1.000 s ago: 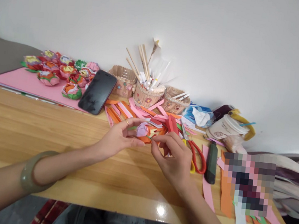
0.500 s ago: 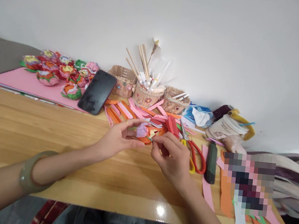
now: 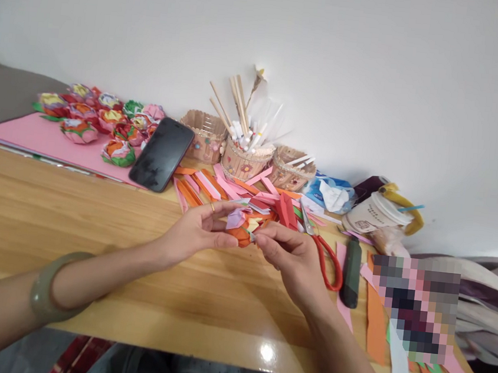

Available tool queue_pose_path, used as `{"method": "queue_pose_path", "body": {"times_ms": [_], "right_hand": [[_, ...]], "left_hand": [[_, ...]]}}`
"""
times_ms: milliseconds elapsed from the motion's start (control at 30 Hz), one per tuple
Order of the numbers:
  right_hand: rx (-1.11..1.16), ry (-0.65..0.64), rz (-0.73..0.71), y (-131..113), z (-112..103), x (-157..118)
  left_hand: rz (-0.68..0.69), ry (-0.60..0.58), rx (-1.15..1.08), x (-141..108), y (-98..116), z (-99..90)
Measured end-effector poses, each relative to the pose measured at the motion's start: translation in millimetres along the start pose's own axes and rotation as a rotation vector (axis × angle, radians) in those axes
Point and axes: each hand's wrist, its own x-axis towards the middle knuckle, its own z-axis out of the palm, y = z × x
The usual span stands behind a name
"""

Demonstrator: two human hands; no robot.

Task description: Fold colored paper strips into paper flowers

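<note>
Over the middle of the wooden table (image 3: 131, 293), my left hand (image 3: 195, 231) is curled around a small folded-paper flower (image 3: 237, 233) with lilac, orange and yellow parts. My right hand (image 3: 290, 259) meets it from the other side, thumb and forefinger pinched at its right edge, where a bit of green shows. What exactly those fingertips grip is too small to tell. Just past the flower lies a pile of folded paper strips (image 3: 213, 186) in pink, orange and red. Scissors (image 3: 330, 263) with red and yellow handles lie beside my right hand, partly covered by it.
Finished paper flowers (image 3: 79, 131) rest on pink sheets (image 3: 27, 133) beside a phone (image 3: 162, 153). Three decorated baskets (image 3: 247, 162) line the wall, the middle one full of pens and sticks. Rightward are a cutter (image 3: 351, 272), a white cup (image 3: 377, 215) and loose paper strips (image 3: 376, 318).
My right hand has turned and shifted slightly right, covering the yellow scissor handle. More of the flower's orange side shows now. My left hand stays nearly in place.
</note>
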Motion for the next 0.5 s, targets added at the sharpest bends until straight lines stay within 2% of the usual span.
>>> {"method": "queue_pose_path", "body": {"times_ms": [267,500], "right_hand": [[0.08,0.005,0.081,2.1,2.3,2.1],[-0.052,-0.012,0.017,-1.1,3.1,-0.9]], "left_hand": [[0.008,-0.001,0.015,0.6,-1.0,0.2],[0.026,-0.013,0.023,0.0,-2.9,-1.7]]}}
